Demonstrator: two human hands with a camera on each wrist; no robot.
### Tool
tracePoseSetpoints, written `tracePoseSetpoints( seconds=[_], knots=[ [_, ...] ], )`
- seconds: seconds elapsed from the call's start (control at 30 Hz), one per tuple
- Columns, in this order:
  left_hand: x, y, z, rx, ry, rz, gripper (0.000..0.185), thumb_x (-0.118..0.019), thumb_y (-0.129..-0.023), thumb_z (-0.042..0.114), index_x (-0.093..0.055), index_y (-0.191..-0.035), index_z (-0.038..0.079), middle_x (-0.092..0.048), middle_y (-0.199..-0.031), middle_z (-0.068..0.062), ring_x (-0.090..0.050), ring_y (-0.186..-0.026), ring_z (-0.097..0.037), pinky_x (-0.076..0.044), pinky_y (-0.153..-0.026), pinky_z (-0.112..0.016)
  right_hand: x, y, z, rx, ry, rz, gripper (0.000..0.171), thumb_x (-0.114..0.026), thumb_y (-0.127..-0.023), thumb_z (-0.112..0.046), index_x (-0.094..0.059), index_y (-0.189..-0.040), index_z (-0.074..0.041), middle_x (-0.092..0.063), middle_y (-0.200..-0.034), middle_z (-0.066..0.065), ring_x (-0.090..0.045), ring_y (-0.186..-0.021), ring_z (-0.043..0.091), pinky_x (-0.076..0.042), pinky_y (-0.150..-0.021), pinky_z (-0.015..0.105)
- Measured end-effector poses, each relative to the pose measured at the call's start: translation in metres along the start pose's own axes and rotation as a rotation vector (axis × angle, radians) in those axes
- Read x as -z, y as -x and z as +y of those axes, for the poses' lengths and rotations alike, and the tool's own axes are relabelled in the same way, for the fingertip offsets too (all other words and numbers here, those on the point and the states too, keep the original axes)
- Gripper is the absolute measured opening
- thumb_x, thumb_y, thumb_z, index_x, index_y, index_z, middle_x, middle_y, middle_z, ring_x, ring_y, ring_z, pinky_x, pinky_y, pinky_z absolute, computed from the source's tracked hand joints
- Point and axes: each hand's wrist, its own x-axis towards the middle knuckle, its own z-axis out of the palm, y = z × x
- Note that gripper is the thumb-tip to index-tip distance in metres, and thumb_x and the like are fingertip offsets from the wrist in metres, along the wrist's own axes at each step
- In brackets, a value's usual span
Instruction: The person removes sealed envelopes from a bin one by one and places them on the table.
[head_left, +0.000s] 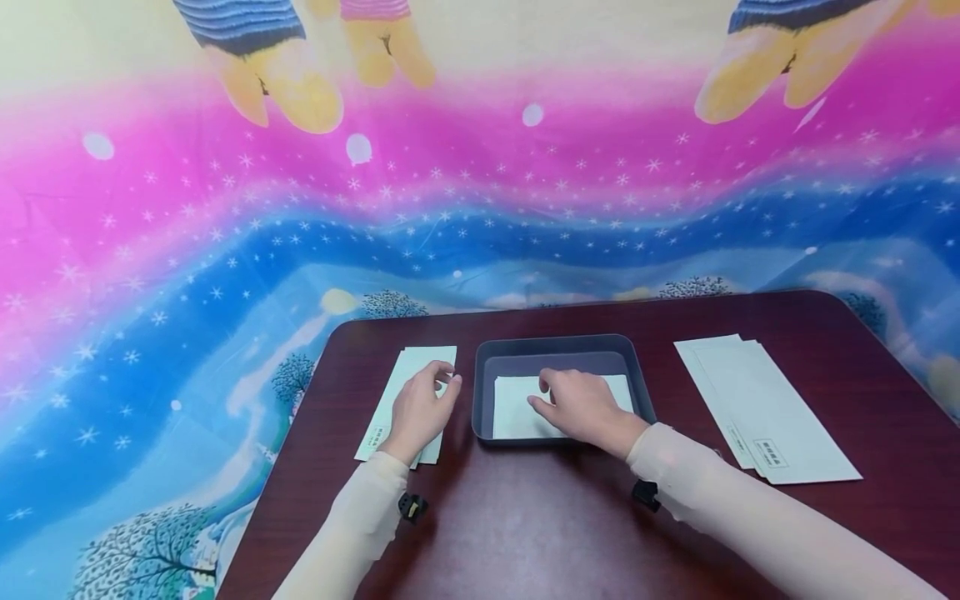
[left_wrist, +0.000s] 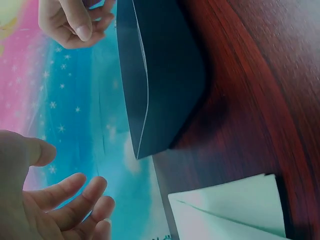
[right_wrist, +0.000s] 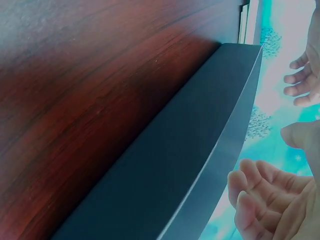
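A grey tray (head_left: 555,343) stands mid-table with a white envelope (head_left: 513,408) lying flat in it. My right hand (head_left: 577,404) is inside the tray, over that envelope. Its fingers are loosely curled and point down at the paper, and nothing is held between them. The right wrist view shows those fingers (right_wrist: 265,195) relaxed beside the tray wall (right_wrist: 200,150). My left hand (head_left: 423,408) hovers over a stack of white envelopes (head_left: 427,357) left of the tray, with its fingers (left_wrist: 60,210) loose and empty. The left wrist view shows the stack's corner (left_wrist: 230,210) and the tray (left_wrist: 165,75).
A second stack of white envelopes (head_left: 765,408) lies fanned on the right of the dark wooden table (head_left: 525,517). A bright pink and blue patterned cloth (head_left: 187,275) hangs behind and to the left of the table. Bare tabletop lies in front of the tray.
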Motion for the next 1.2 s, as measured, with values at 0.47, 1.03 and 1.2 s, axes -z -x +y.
tracePoseSetpoints(
  seconds=[0.47, 1.03, 1.2],
  knots=[
    [-0.013, -0.002, 0.012, -0.057, -0.045, -0.026, 0.029, -0.062, -0.099, 0.033, -0.068, -0.119, 0.012, -0.074, -0.105, -0.005, -0.07, -0.096, -0.028, -0.054, -0.084, -0.043, 0.0, -0.007, 0.02, -0.024, 0.007, -0.035, 0.026, -0.067, -0.096, -0.037, -0.067, -0.098, -0.011, -0.055, -0.061, -0.004, -0.048, -0.053, 0.01, -0.04, -0.05, 0.028],
    [-0.026, 0.0, 0.026, -0.165, -0.133, -0.057, 0.031, -0.062, -0.099, 0.033, -0.069, -0.118, 0.01, -0.075, -0.105, -0.005, -0.069, -0.093, -0.022, -0.055, -0.082, -0.041, 0.003, -0.015, 0.046, -0.054, 0.096, -0.131, 0.029, -0.076, -0.089, -0.035, -0.067, -0.098, -0.009, -0.065, -0.082, 0.002, -0.055, -0.065, 0.013, -0.046, -0.057, 0.033],
    [-0.03, 0.001, 0.028, -0.197, -0.151, -0.068, 0.029, -0.062, -0.099, 0.033, -0.07, -0.116, 0.011, -0.075, -0.105, -0.005, -0.07, -0.093, -0.022, -0.055, -0.082, -0.041, 0.003, -0.017, 0.05, -0.036, 0.113, -0.15, 0.034, -0.077, -0.088, -0.036, -0.067, -0.102, -0.007, -0.066, -0.088, 0.005, -0.06, -0.071, 0.016, -0.051, -0.061, 0.037]
  ],
)
